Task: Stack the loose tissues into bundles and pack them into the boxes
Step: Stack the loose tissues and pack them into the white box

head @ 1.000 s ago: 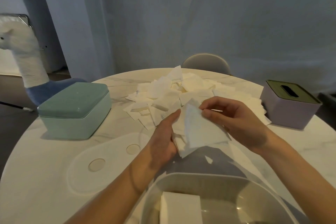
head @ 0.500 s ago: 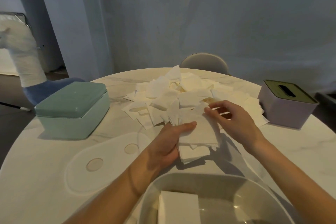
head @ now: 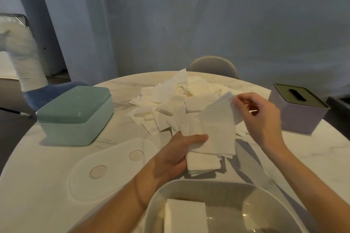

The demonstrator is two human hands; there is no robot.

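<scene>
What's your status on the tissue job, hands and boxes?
Left hand grips bundle. Right hand pinches tissue above it. Open box holds one stack; pile remains. Nothing in the way.

Round marble table [head: 312, 149], grey chair back [head: 212, 65] behind it, white-and-blue plush toy [head: 24, 62] at left

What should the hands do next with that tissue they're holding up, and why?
Probably lay it flat on the bundle. The right hand pinches the top corner of one tissue, lifted and tilted, while the left hand grips the bundle under its lower edge. The open box near the person already holds one bundle, and the loose pile is still big.
</scene>
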